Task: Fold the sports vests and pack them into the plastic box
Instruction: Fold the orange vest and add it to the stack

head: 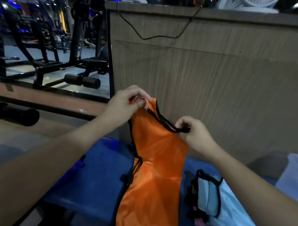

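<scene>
No readable writing or brand mark shows on anything in view. The person holds up a smooth, shiny orange fabric sports vest with black binding along its edges [154, 168]; its lower part hangs down over a blue padded surface [94, 177]. The left hand [125, 104] pinches the top corner of the vest, where a few loose pale threads stick out, its grip clamped on the cloth. The right hand [195, 133] pinches the black-edged strap at the other top corner, its grip likewise clamped on the vest, so the neckline sags between the two hands. To the right, on the blue surface, lies a pale blue-white vest with black trim [216, 201], crumpled. At the far right edge stands a translucent whitish plastic box [297, 174]. Behind rises a wood-grain panelled wall [220, 79] with a black cable [152, 34] looping down it.
</scene>
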Action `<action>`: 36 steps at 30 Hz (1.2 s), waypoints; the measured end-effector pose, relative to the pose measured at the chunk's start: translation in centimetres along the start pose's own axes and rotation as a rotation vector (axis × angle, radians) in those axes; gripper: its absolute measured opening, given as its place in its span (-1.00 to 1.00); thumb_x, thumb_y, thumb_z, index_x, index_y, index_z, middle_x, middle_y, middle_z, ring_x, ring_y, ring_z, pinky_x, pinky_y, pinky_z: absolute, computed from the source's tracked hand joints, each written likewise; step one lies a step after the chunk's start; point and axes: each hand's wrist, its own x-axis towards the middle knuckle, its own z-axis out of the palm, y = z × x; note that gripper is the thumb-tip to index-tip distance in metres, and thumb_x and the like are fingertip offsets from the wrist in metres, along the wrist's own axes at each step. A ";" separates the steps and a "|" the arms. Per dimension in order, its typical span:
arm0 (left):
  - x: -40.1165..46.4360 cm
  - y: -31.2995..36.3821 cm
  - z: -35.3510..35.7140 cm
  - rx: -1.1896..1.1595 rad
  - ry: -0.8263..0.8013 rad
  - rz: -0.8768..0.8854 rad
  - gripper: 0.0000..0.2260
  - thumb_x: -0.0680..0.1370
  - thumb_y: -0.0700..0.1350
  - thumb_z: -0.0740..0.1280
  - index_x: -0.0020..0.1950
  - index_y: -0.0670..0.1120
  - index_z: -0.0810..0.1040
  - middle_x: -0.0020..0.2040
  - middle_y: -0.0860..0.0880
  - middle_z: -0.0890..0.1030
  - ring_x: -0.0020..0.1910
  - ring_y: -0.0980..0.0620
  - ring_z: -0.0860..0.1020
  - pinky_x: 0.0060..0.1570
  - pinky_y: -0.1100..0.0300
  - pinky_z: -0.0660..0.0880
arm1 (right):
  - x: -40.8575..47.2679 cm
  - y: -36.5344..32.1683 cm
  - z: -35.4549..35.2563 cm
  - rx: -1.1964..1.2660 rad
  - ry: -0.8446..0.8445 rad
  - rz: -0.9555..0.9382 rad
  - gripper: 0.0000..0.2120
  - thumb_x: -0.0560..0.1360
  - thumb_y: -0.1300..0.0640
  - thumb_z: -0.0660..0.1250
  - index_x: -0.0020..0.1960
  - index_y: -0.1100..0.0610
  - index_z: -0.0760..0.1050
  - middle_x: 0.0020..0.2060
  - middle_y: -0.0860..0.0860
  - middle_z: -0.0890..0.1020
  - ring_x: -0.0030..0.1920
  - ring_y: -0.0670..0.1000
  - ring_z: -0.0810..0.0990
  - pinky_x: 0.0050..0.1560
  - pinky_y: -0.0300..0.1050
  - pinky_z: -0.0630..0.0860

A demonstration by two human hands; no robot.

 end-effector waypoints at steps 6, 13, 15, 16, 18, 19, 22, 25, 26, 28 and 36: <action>-7.0 1.6 1.6 -0.031 -0.136 0.038 -0.71 0.56 -0.37 0.32 -0.04 0.02 0.65 -0.04 0.07 0.56 0.03 0.09 0.56 0.08 0.33 0.41 | -6.0 0.3 0.7 -0.029 -0.037 -0.004 -0.62 0.31 0.51 0.34 -0.25 0.00 0.50 -0.20 0.02 0.56 -0.20 -0.12 0.53 -0.14 -0.34 0.40; -16.0 0.4 4.8 -0.085 -0.344 0.010 -0.80 0.52 -0.35 0.35 -0.04 -0.09 0.69 -0.05 0.02 0.54 -0.09 0.02 0.58 -0.01 0.24 0.47 | -13.6 1.7 3.8 -0.042 -0.101 0.050 -0.57 0.32 0.47 0.43 -0.26 -0.07 0.48 -0.22 -0.03 0.57 -0.19 -0.07 0.57 -0.08 -0.20 0.45; -18.2 -0.4 5.7 -0.060 -0.407 0.004 -0.81 0.52 -0.32 0.36 -0.05 -0.07 0.70 -0.04 0.02 0.55 -0.10 0.03 0.58 -0.03 0.23 0.48 | -15.6 2.0 5.0 -0.051 -0.137 0.056 -0.60 0.32 0.48 0.42 -0.25 -0.03 0.50 -0.21 -0.04 0.57 -0.18 -0.11 0.58 -0.08 -0.25 0.46; -19.0 -0.7 6.1 -0.053 -0.429 0.000 -0.81 0.52 -0.33 0.37 -0.05 -0.08 0.70 -0.04 0.02 0.55 -0.09 0.05 0.58 -0.04 0.26 0.47 | -16.4 2.1 5.5 -0.056 -0.158 0.062 -0.62 0.32 0.48 0.40 -0.25 -0.02 0.51 -0.21 -0.06 0.56 -0.18 -0.15 0.57 -0.09 -0.29 0.46; -19.8 -1.1 6.5 -0.051 -0.444 -0.006 -0.82 0.53 -0.33 0.38 -0.04 -0.08 0.71 -0.04 0.04 0.55 -0.06 0.07 0.58 -0.02 0.32 0.45 | -17.3 2.5 6.3 -0.066 -0.196 0.083 -0.67 0.33 0.48 0.39 -0.23 0.04 0.54 -0.19 -0.08 0.54 -0.17 -0.18 0.56 -0.10 -0.37 0.42; -20.0 -1.2 6.7 -0.051 -0.444 -0.008 -0.83 0.54 -0.33 0.38 -0.04 -0.08 0.71 -0.04 0.04 0.55 -0.06 0.07 0.57 0.00 0.35 0.43 | -17.7 2.7 6.6 -0.076 -0.209 0.089 -0.71 0.34 0.47 0.39 -0.21 0.07 0.55 -0.17 -0.07 0.54 -0.16 -0.17 0.55 -0.10 -0.42 0.40; -20.4 -1.6 7.4 -0.044 -0.461 -0.030 -0.83 0.55 -0.30 0.38 -0.04 -0.06 0.71 -0.04 0.08 0.55 -0.03 0.08 0.57 0.02 0.33 0.44 | -18.4 3.5 7.2 -0.104 -0.246 0.103 -0.71 0.35 0.44 0.39 -0.19 0.04 0.53 -0.13 -0.05 0.55 -0.11 -0.12 0.55 -0.07 -0.42 0.40; -21.6 -2.4 8.0 -0.018 -0.544 -0.053 -0.80 0.55 -0.29 0.36 -0.01 -0.02 0.70 -0.02 0.10 0.54 -0.01 0.06 0.57 0.03 0.18 0.51 | -19.5 4.2 8.0 -0.158 -0.329 0.094 -0.65 0.32 0.44 0.38 -0.20 -0.02 0.49 -0.14 -0.12 0.49 -0.12 -0.14 0.51 -0.05 -0.35 0.36; -22.2 -2.7 8.2 -0.011 -0.582 -0.059 -0.78 0.55 -0.29 0.36 0.02 0.01 0.69 0.00 0.11 0.54 -0.01 0.07 0.57 0.05 0.15 0.51 | -19.9 4.5 8.4 -0.180 -0.371 0.081 -0.66 0.30 0.43 0.39 -0.19 -0.01 0.49 -0.15 -0.14 0.47 -0.12 -0.12 0.48 -0.04 -0.34 0.35; -23.3 -3.5 8.6 0.040 -0.680 -0.050 -0.67 0.55 -0.27 0.34 0.16 0.13 0.64 0.03 0.15 0.53 0.04 0.12 0.55 0.10 0.18 0.49 | -20.5 4.9 9.1 -0.229 -0.446 0.045 -0.72 0.31 0.37 0.44 -0.17 0.03 0.52 -0.13 -0.14 0.44 -0.05 -0.09 0.45 -0.01 -0.37 0.33; -23.8 -6.2 9.0 0.106 -1.098 -0.132 -0.37 0.41 0.11 0.55 0.44 0.24 0.42 0.40 0.22 0.35 0.41 0.29 0.26 0.43 0.35 0.18 | -19.2 3.2 8.9 -0.287 -0.678 0.227 -0.59 0.33 -0.42 0.35 0.01 -0.19 0.49 0.03 -0.17 0.50 0.15 -0.07 0.43 0.24 -0.03 0.32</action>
